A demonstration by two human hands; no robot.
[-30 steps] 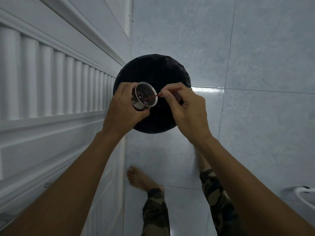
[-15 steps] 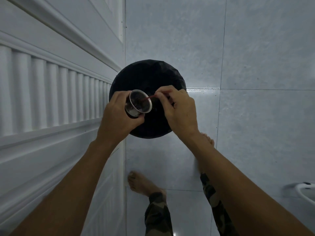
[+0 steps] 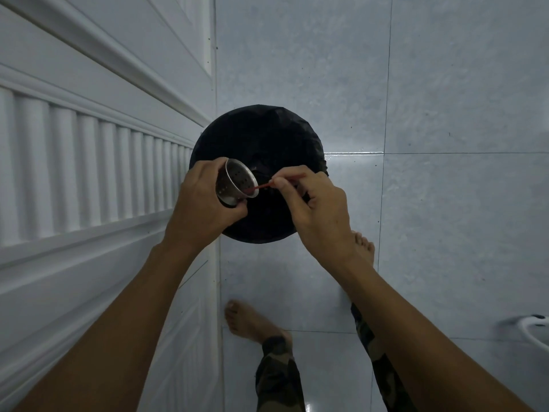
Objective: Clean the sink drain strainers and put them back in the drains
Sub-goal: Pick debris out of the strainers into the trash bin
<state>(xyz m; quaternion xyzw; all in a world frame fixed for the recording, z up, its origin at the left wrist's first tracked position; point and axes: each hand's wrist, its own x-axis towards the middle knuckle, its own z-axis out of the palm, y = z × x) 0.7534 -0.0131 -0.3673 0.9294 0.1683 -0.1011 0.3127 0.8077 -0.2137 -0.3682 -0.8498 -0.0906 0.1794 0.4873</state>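
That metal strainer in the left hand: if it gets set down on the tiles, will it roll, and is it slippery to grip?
The strainer looks like thin perforated metal, so probably light and stiff. Its round, tapered cup shape would likely roll in a curve if laid on its side. The shiny wall may be slick; the left hand wraps it fully while the right hand works a red stick inside.

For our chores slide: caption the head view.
Left hand tilts strainer over black bin; right hand picks inside with red stick.
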